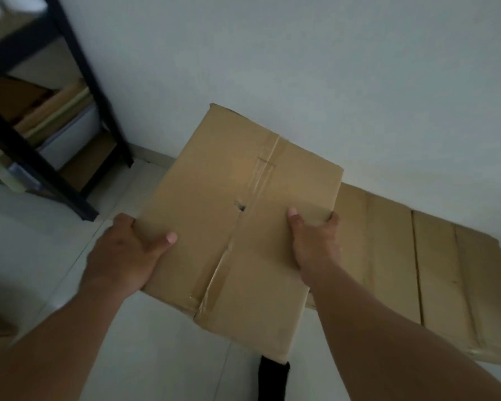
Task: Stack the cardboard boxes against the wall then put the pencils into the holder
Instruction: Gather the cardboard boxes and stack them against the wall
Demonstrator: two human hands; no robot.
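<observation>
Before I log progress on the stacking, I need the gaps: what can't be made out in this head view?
- Held cardboard box: underside and the fingers beneath hidden by the box; only thumbs show on the left hand and right hand.
- Box on the floor: partly covered by the held box; far right cut off by the frame edge.
- Shelf: contents dim, blurred.
- Pencils, holder: not in view.
</observation>
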